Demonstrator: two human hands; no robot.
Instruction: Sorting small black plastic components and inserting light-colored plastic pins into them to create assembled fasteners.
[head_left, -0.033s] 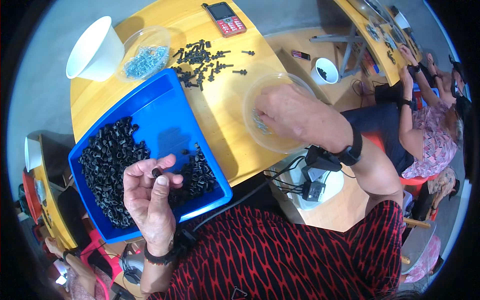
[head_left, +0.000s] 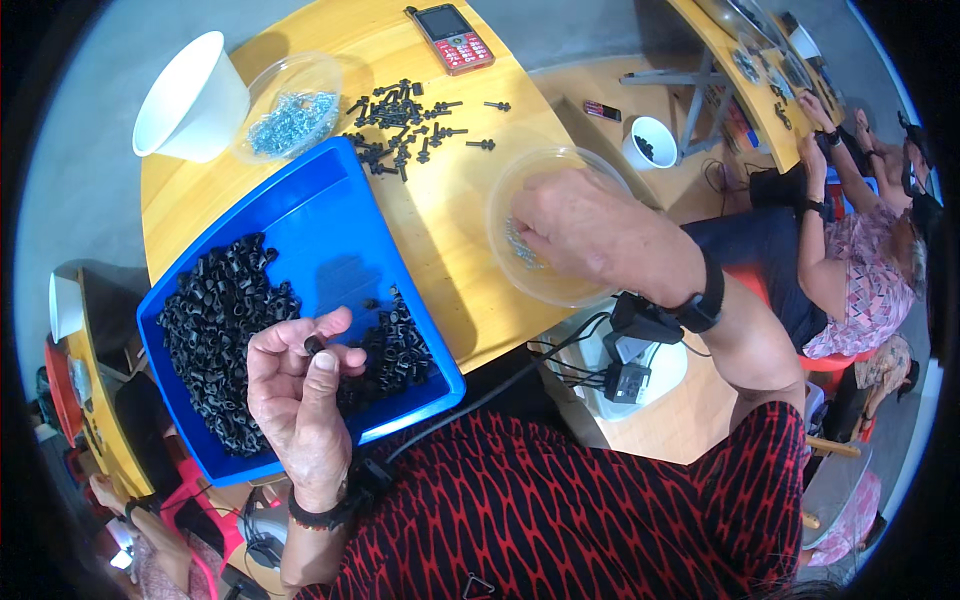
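My left hand (head_left: 305, 400) is raised over the near part of a blue tray (head_left: 330, 220), thumb and fingers closed on a small black plastic piece (head_left: 313, 345). Many similar black pieces (head_left: 215, 340) lie heaped in that tray, with a smaller pile at its right side. My right hand (head_left: 575, 220) reaches into a clear round container (head_left: 580, 292) at the table's right edge. Small silver metal parts (head_left: 520, 245) show there beside its curled fingers. The fingertips point down, and whatever they pinch is hidden.
Several black assembled pieces (head_left: 400, 120) lie loose beyond the tray. Farther back are a second clear container (head_left: 290, 125) of silver parts, a white bucket (head_left: 190, 100) and a red phone (head_left: 455, 40). Black cables and adapters (head_left: 625, 380) sit below my right forearm. Other people work at nearby tables.
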